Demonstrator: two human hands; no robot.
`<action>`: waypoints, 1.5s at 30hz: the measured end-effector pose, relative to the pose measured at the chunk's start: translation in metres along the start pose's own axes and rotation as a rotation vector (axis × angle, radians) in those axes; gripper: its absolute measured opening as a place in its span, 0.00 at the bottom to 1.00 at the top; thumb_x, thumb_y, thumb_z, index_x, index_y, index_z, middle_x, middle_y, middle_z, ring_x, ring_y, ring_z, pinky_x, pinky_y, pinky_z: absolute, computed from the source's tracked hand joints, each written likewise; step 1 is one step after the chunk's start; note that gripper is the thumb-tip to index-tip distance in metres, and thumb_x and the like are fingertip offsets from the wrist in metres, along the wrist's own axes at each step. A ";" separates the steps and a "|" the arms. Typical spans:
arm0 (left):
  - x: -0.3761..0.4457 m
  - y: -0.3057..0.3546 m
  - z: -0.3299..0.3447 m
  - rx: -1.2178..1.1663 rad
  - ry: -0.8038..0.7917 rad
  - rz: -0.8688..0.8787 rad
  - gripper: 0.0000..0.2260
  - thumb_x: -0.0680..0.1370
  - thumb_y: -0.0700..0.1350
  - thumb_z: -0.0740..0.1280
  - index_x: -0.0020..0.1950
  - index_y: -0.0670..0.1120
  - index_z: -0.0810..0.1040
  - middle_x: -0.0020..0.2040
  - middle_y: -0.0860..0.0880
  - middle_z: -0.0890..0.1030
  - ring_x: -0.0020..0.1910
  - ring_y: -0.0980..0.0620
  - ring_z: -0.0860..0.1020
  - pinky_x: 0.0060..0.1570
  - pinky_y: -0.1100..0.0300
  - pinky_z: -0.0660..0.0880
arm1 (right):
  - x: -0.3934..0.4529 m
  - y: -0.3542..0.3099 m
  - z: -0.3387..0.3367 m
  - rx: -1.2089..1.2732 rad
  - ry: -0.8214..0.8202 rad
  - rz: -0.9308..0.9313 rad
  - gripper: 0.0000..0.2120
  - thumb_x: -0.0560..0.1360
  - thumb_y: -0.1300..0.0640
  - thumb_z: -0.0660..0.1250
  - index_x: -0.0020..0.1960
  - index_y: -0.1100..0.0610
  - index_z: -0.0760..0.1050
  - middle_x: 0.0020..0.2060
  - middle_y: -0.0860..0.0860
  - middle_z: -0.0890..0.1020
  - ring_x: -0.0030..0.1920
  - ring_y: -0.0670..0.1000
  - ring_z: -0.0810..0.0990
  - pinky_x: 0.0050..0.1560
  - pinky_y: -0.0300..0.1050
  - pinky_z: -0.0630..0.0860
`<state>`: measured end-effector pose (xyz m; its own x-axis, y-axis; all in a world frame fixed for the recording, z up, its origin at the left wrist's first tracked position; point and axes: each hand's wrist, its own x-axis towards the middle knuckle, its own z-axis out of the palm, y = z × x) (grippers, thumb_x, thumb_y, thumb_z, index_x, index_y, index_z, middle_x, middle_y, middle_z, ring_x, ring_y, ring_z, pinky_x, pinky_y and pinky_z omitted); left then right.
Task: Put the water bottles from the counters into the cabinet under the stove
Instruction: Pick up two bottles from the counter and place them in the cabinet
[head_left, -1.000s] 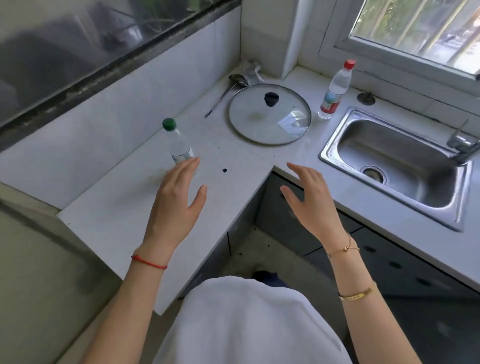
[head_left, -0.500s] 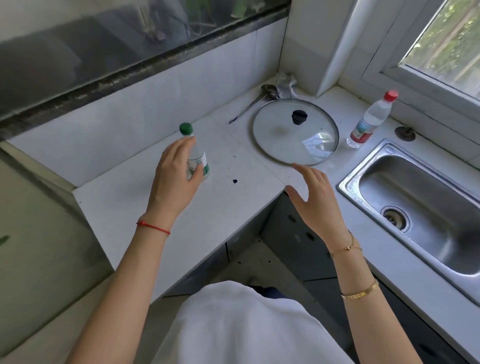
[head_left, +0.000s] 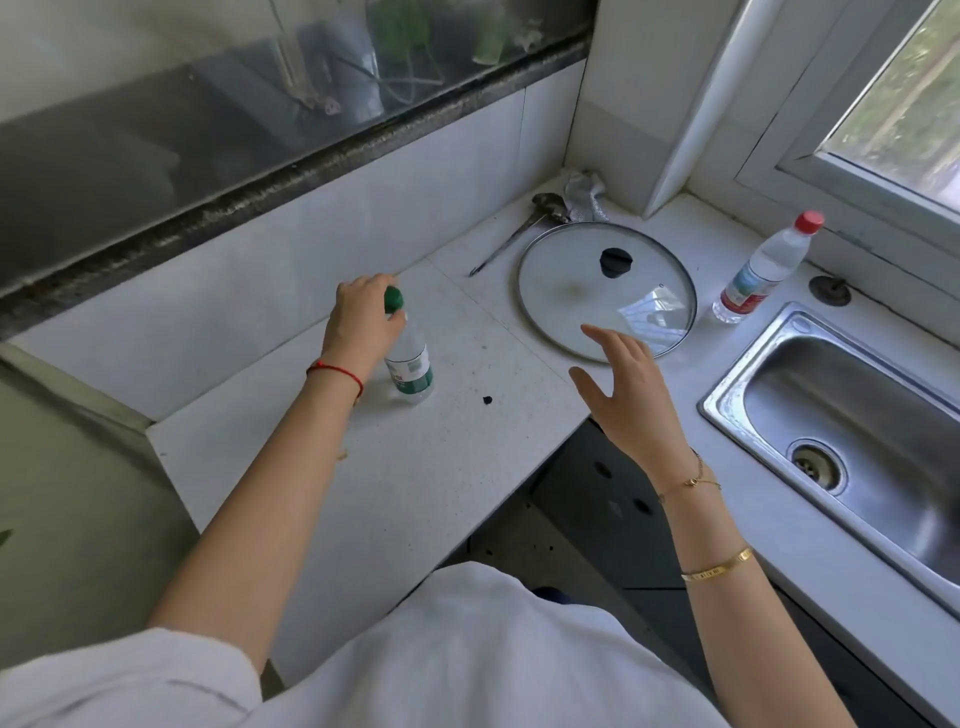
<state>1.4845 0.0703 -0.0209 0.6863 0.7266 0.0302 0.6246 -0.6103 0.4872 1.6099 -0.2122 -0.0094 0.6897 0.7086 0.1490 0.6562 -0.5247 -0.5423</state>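
A small clear water bottle with a green cap and green label (head_left: 410, 364) stands upright on the white counter (head_left: 415, 467). My left hand (head_left: 361, 325) is wrapped around its neck and shoulder, just below the cap. A second water bottle with a red cap and red label (head_left: 761, 270) stands further right, between the glass lid and the window sill. My right hand (head_left: 626, 387) hovers open above the counter's corner, fingers spread, holding nothing. The cabinet under the stove is not in view.
A glass pan lid with a black knob (head_left: 608, 288) lies flat on the counter. Behind it lie a ladle (head_left: 519, 236) and a crumpled cloth (head_left: 584, 195). A steel sink (head_left: 852, 415) is at the right. Dark cabinet doors (head_left: 613, 499) sit below the counter.
My left hand reached forward from in front of the green-capped bottle and closed around its neck. My right hand stayed open and drifted slightly forward. The view moved closer to the counter.
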 end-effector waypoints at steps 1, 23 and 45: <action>0.002 -0.002 0.000 -0.025 -0.015 0.007 0.16 0.74 0.41 0.69 0.61 0.42 0.77 0.58 0.39 0.78 0.58 0.38 0.74 0.56 0.49 0.74 | 0.002 -0.001 0.002 -0.005 0.006 0.005 0.23 0.79 0.52 0.64 0.72 0.55 0.67 0.66 0.51 0.74 0.70 0.53 0.68 0.70 0.49 0.65; 0.000 0.129 0.037 -0.248 -0.018 0.324 0.13 0.67 0.38 0.72 0.50 0.48 0.83 0.47 0.50 0.81 0.36 0.56 0.71 0.39 0.74 0.64 | 0.031 0.082 -0.050 -0.049 0.206 0.124 0.22 0.78 0.54 0.66 0.70 0.56 0.68 0.65 0.54 0.75 0.67 0.55 0.70 0.69 0.51 0.69; 0.025 0.285 0.124 -0.240 0.016 0.239 0.15 0.66 0.37 0.74 0.52 0.46 0.84 0.46 0.47 0.82 0.34 0.52 0.74 0.41 0.73 0.68 | 0.193 0.294 -0.143 -0.245 0.171 0.207 0.22 0.77 0.57 0.66 0.69 0.59 0.67 0.64 0.60 0.72 0.63 0.63 0.69 0.62 0.55 0.71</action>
<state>1.7259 -0.1249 0.0104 0.7956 0.5782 0.1809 0.3402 -0.6734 0.6563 1.9803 -0.2973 -0.0216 0.8430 0.4977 0.2040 0.5372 -0.7607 -0.3643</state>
